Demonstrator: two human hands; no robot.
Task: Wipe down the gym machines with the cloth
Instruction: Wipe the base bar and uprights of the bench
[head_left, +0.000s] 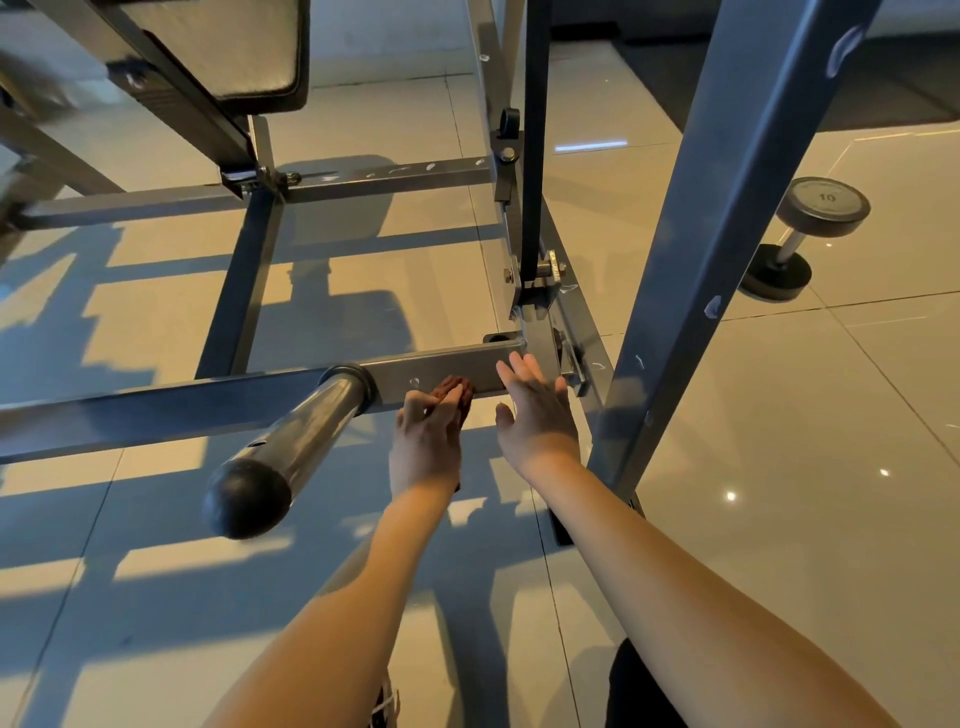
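A grey steel gym machine frame fills the view; its low horizontal bar (447, 371) runs across the middle, just above the floor. My left hand (426, 441) grips a reddish-brown cloth (457, 389) and presses it against the front of that bar. My right hand (535, 410) is beside it on the right, fingers straight and spread, fingertips touching the bar's end near the bolted bracket (569, 358). Most of the cloth is hidden under my left hand.
A round metal peg with a black rubber cap (249, 496) juts toward me left of my hands. A slanted grey upright (691, 291) rises at right. A 10-marked dumbbell (802, 239) lies on the tiled floor at right. A padded seat (234, 47) hangs at top left.
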